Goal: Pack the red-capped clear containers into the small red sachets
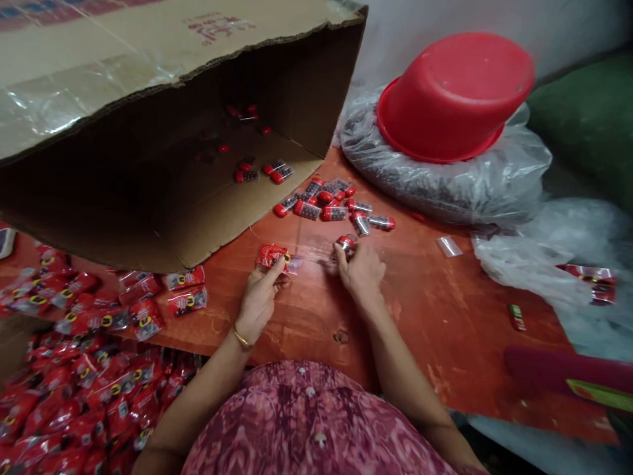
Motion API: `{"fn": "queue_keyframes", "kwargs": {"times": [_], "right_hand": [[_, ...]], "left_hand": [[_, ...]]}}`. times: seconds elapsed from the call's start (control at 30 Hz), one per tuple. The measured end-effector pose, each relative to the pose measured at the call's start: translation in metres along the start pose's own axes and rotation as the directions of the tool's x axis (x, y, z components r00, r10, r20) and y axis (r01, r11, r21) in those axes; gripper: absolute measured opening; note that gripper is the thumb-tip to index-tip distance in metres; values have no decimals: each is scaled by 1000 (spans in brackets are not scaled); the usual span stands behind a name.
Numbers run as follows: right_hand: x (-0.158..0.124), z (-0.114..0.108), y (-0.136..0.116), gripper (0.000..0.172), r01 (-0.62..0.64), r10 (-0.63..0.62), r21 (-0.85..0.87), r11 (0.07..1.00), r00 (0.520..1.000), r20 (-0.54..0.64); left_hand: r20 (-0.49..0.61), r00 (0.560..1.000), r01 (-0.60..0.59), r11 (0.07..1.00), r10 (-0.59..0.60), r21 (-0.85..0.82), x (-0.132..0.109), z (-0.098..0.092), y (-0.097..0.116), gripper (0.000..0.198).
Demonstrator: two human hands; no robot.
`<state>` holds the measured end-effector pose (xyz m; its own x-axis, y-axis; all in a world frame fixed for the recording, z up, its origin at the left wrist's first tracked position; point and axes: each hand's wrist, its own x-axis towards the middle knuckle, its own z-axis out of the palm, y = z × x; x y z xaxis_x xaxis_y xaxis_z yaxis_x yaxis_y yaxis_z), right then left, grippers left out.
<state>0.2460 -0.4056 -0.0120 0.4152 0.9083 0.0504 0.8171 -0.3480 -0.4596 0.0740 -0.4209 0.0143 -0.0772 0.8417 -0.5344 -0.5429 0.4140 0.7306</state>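
My left hand is closed on a small red printed packet, held just above the reddish wooden tabletop. My right hand pinches a small red-capped clear vial, a short way right of the packet. Just beyond both hands lies a loose cluster of several similar red-capped vials, spilling from the mouth of a large cardboard box lying on its side.
A heap of filled red packets covers the left edge and spills below it. An upturned red plastic basin rests on a clear bag of dark contents at the back right. Crumpled plastic sheeting lies right.
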Motion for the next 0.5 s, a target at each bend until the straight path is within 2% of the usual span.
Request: {"fn": "queue_keyframes", "kwargs": {"times": [0.07,0.1,0.17,0.27,0.33,0.4,0.43,0.5], "right_hand": [[8,1,9,42,-37,38,-197,980,999,3],[9,3,11,40,-14,19,-215,976,1000,20],[10,9,15,31,55,-47,-149,987,997,59],[4,16,16,20,120,-138,177,977,986,95],[-4,14,16,19,111,-182,505,856,979,93],[-16,5,17,21,81,-225,740,667,970,96],[-23,-2,17,22,76,-258,797,599,961,102],[-36,-18,17,20,109,-358,826,553,926,117]], "left_hand": [[27,998,52,998,-52,-20,0,0,0,41],[38,997,73,997,-72,-28,-1,0,-1,40],[48,995,94,995,-92,-41,-2,0,-1,38],[52,994,101,994,-99,-37,-5,-1,0,36],[53,994,95,995,-94,-16,-7,-3,2,35],[57,995,79,997,-79,6,-8,-5,5,35],[61,995,72,997,-72,15,-9,-6,5,34],[76,995,60,997,-63,40,-9,-7,5,34]]}}
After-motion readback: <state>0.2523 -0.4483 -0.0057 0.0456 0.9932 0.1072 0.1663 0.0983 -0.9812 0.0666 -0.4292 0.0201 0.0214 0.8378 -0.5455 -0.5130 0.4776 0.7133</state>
